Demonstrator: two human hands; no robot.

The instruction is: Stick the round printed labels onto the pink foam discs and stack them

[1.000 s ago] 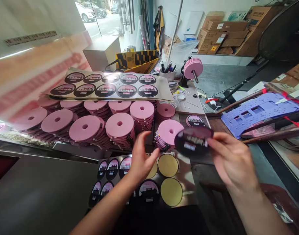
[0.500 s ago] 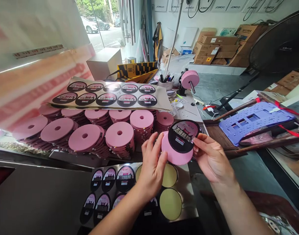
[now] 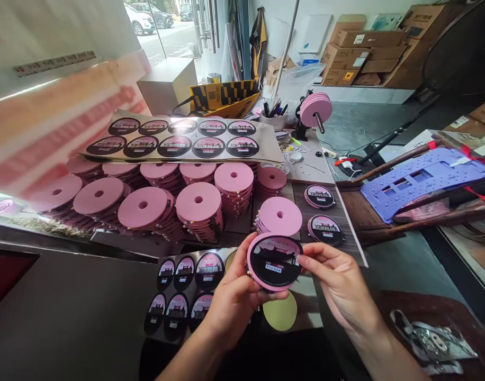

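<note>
Pink foam-like disc [image 3: 253,269], round and thin, held face up in the left grip [image 3: 231,300] and tipped a little toward the viewer. Left grip curled round the disc: digits bear on its left edge and pass beneath its near edge. Right grip [image 3: 341,280] pinches at the right margin of the round label [image 3: 274,264] lying over the disc.

Label: glossy, black below, pink above, with a dark roofed silhouette across the middle and a small pale box of print beneath it. Label not centred; a pink crescent of disc shows along the side nearest the left grip. Small pale and yellow bead-like heads at that edge. Whether the label lies flat at the right grip: cannot tell.

Just beyond the held disc, a stack of plain pink discs [image 3: 280,216], top one with a centre hole. Beyond the right grip, two labelled discs [image 3: 325,231] on the dark desk [image 3: 352,251]. Below the left grip, a label sheet [image 3: 313,306], with a yellowish blank circle [image 3: 281,312] visible under the held disc.
</note>
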